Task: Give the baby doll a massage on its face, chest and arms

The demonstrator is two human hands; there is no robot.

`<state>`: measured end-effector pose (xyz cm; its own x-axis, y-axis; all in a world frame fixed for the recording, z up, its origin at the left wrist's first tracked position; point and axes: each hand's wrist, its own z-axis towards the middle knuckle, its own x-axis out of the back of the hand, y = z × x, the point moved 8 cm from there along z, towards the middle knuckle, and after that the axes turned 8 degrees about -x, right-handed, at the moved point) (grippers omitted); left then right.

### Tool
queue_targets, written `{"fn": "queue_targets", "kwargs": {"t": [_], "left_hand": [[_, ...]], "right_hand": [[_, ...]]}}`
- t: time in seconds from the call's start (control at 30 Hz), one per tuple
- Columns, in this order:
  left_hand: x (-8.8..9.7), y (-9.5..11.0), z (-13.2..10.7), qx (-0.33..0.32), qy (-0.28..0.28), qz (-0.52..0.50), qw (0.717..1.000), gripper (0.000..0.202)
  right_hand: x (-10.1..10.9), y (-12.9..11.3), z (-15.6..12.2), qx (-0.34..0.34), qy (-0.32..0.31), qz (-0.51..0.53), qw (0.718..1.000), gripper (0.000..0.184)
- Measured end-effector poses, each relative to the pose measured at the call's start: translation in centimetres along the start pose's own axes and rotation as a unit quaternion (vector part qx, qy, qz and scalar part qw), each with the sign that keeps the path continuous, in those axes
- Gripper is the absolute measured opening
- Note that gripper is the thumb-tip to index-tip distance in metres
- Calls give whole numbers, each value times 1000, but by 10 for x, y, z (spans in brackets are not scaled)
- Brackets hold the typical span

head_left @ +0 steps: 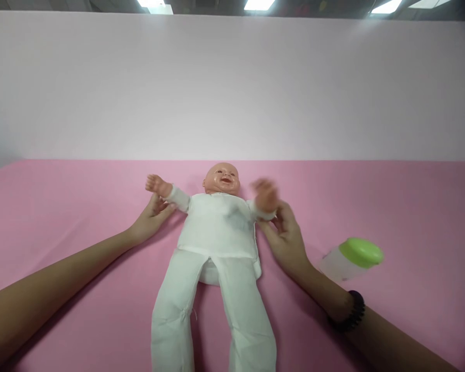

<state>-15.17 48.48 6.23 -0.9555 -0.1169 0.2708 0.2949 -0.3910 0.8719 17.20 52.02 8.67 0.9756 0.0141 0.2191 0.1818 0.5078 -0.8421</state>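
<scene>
A baby doll with a white cloth body and a bald plastic head lies on its back, head away from me, arms spread. My left hand is closed on the doll's arm at the left, near the wrist; some of its fingers are hidden behind that arm. On the other side, my right hand grips the doll's other arm by its cuff. The doll's plastic hand there is blurred by motion. Both legs stretch toward me, and their lower ends leave the view.
A pink cloth covers the table. To the right of the doll, beside my right forearm, lies a clear container with a green lid. A white partition stands behind the table. A black coiled band circles my right wrist.
</scene>
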Motion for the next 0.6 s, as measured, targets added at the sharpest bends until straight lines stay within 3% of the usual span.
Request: {"fn": "queue_targets", "kwargs": {"t": [0.07,0.1,0.17,0.23,0.33,0.47,0.6], "left_hand": [[-14,12,-3,-58,-81,39,994,51],[-20,16,-5,-79,-114,45,989,47],[-23,20,-6,-96,-131,46,986,46],[-17,17,-4,-70,-101,39,992,54],[-5,0,1,18,-35,19,999,61],[5,-21,8,85,28,-108,990,51],[5,-24,8,92,34,-127,987,49]], "right_hand": [[-16,-16,-10,119,-75,-77,987,40],[-21,-19,-14,148,-95,-102,979,44],[-22,-18,-14,139,-98,-107,980,47],[-17,-10,-9,74,-75,-62,993,44],[-3,11,0,-63,-3,38,997,40],[15,46,2,-243,111,128,955,40],[16,57,-1,-316,125,185,922,34]]}}
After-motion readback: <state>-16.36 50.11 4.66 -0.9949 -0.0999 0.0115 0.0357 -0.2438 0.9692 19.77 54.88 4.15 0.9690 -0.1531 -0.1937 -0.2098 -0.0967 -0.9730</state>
